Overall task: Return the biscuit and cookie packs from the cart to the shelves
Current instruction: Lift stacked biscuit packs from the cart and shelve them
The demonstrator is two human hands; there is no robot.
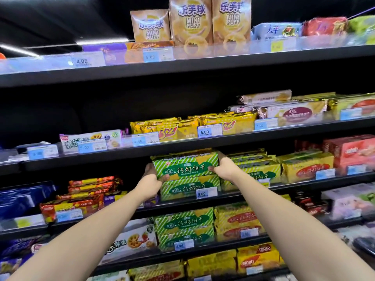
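Note:
A green-and-yellow striped biscuit pack sits on top of an identical pack on the third shelf from the top. My left hand grips its left end and my right hand grips its right end, thumbs on the front face. Both forearms reach up from the bottom of the view. The cart is out of view.
Yellow packs and a red box stand to the right on the same shelf, red-orange packs and blue packs to the left. The shelf above carries golden packs close overhead. More green packs lie one shelf below.

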